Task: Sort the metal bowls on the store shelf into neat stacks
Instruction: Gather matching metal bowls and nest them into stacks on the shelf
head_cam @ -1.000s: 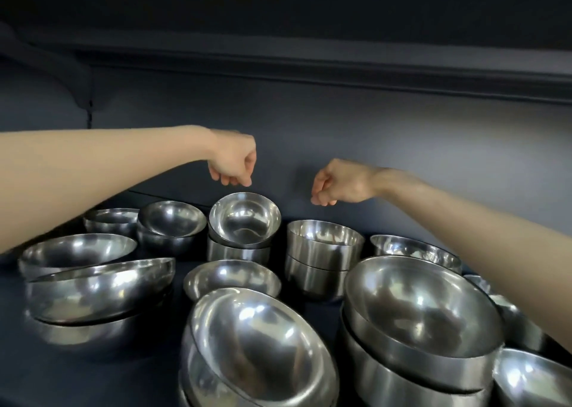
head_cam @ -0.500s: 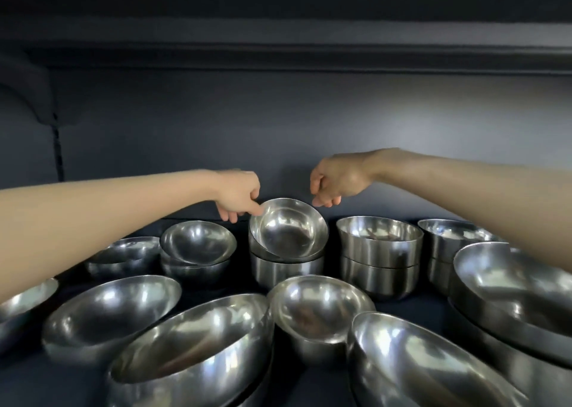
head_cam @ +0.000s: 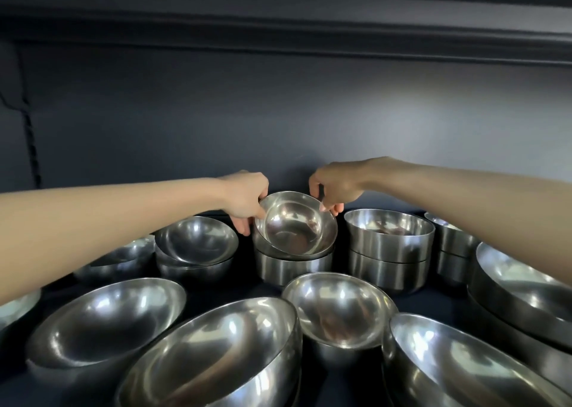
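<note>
Closest to my view, a wide bowl (head_cam: 216, 354) lies tipped at the front of the dark shelf (head_cam: 241, 285). A second big bowl (head_cam: 464, 366) is just beside it on the right and a shallow bowl (head_cam: 105, 323) on the left. Just behind them I see a middle bowl (head_cam: 337, 310), also tipped (everything here is shiny metal, so some edges melt into reflections). Further back, the tilted bowl (head_cam: 297, 224) rests askew in the mouth of a straight-sided bowl (head_cam: 294, 265), its opening leaning toward me. The left hand (head_cam: 247, 196) pinches its left rim, thumb on the lip and the other fingers curled outside below it. The right hand (head_cam: 334, 186) pinches the far right rim between thumb and fingertips, fingers bunched together. Left of this sits a rounded pair (head_cam: 195, 245), nested unevenly, and to the right a two-bowl stack (head_cam: 388, 245) stands straight. Beyond it all I see the dark back wall (head_cam: 278, 112).
</note>
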Available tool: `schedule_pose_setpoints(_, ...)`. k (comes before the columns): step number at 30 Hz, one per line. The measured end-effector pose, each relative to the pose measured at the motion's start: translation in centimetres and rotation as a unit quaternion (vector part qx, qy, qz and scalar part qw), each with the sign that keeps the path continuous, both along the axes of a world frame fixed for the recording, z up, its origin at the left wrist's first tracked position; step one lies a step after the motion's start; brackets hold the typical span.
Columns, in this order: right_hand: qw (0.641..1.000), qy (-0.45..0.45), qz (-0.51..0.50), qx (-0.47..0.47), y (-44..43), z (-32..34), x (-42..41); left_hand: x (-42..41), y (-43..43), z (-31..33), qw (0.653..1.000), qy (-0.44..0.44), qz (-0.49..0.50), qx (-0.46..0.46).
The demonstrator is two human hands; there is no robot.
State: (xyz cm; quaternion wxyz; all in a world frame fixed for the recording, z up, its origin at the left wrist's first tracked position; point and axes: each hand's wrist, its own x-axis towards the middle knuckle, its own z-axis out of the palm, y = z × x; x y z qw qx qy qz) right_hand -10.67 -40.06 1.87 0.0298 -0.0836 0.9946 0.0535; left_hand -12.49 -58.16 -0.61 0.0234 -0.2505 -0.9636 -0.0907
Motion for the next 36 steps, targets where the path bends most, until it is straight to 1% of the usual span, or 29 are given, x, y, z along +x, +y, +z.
schedule_pose_setpoints(9, 1.000, 0.007, -0.008, 0.016, 0.0, -0.6, -0.7, 0.0, 0.1, 0.1, 1.000, 0.011, 0.008, 0.002)
schedule_pose_setpoints(15, 1.000, 0.011, -0.003, 0.004, -0.1, -0.6, -0.8, -0.5, 0.0, -0.1, 0.999, -0.035, 0.016, 0.009)
schedule_pose_setpoints(21, 1.000, 0.018, 0.012, -0.003, -0.1, -0.5, -0.9, -0.6, -0.1, -0.2, 0.998, -0.053, 0.010, 0.014)
schedule_pose_setpoints(28, 1.000, 0.024, 0.013, -0.003, 0.2, -1.2, -1.2, -0.8, 0.3, -0.1, 0.998, -0.056, 0.009, -0.004)
schedule_pose_setpoints(32, 1.000, 0.025, 0.014, -0.006, 0.4, -1.2, -1.4, -0.9, 0.1, -0.3, 0.999, -0.038, 0.004, -0.018)
schedule_pose_setpoints(36, 0.999, 0.022, 0.022, -0.009, 0.3, -0.9, -0.9, -0.9, -0.3, -0.2, 0.999, -0.040, -0.003, -0.011)
